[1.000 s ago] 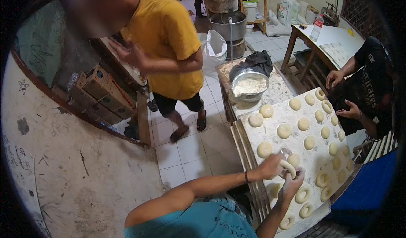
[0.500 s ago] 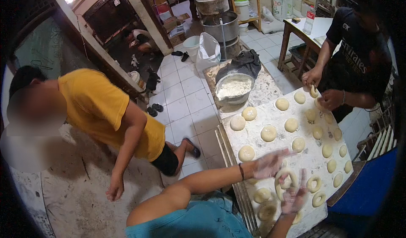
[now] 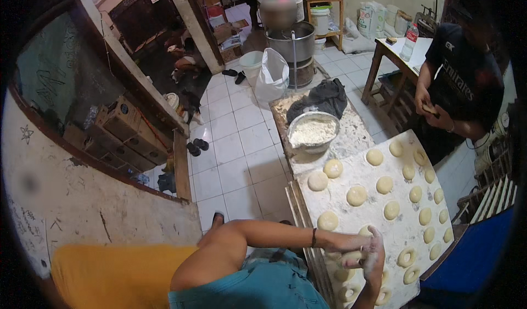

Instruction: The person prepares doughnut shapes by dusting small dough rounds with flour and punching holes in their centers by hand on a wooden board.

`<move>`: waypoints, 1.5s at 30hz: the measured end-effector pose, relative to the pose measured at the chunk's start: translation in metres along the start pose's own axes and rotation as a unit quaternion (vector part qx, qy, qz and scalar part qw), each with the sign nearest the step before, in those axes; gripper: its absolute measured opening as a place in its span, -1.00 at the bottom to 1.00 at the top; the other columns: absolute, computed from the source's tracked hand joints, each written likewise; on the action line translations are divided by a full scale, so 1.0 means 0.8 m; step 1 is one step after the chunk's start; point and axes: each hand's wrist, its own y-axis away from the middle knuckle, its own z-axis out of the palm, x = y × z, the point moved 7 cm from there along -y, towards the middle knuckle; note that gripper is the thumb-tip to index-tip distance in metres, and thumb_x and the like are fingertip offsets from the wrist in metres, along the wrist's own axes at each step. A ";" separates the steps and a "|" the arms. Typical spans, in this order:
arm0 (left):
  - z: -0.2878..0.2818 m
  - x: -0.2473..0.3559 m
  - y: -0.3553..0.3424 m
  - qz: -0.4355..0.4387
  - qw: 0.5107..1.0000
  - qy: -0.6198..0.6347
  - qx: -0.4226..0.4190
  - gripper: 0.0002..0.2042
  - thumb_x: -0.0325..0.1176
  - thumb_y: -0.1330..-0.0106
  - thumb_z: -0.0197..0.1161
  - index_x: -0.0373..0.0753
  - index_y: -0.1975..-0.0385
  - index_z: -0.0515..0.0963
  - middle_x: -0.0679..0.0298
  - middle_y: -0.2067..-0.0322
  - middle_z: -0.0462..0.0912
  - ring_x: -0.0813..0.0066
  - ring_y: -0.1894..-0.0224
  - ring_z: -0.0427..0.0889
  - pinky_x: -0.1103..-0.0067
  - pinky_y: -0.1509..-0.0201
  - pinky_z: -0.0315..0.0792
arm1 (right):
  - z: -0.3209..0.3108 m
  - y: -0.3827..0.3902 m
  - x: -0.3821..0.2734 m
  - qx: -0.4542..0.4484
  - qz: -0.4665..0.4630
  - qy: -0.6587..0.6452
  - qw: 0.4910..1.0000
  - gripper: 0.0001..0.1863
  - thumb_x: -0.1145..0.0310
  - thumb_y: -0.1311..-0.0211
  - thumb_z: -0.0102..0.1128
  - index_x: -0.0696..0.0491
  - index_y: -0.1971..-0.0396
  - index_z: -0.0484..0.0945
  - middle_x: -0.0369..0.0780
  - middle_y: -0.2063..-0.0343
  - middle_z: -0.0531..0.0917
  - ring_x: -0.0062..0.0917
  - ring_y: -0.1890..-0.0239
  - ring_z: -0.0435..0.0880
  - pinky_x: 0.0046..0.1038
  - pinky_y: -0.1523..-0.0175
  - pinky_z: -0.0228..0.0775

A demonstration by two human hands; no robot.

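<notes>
Head view: I see two floury hands working close together above a white floured board [image 3: 351, 171].
Left hand [image 3: 345, 243]: palm down over the board's left edge, black band at its wrist; how tightly its fingers close, I cannot tell.
Right hand [image 3: 374, 258]: just beside it, fingers stretched out, pointing toward the far edge.
Dough piece [image 3: 349, 258]: between the hands, near the left edge, partly covered.
Dough rounds [image 3: 357, 195]: in loose rows from the far edge nearward.
Dough rings [image 3: 400, 258]: two near the near right corner.
Co-worker [image 3: 461, 73]: beyond the far right corner, hands together.
Metal bowl [image 3: 315, 147]: beyond the far left corner, holding pale flour.
</notes>
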 end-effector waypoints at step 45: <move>-0.069 -0.020 -0.224 0.030 0.893 -0.419 0.163 -0.44 -0.34 -0.15 0.12 -0.30 -0.13 0.07 -0.04 0.17 0.43 0.25 0.20 0.50 0.49 0.15 0.40 | -0.164 0.066 0.132 0.370 0.123 -0.079 0.918 -0.53 0.24 -0.22 -0.12 0.21 -0.05 0.17 -0.04 0.21 0.49 -0.32 0.08 0.44 -0.44 -0.08 0.18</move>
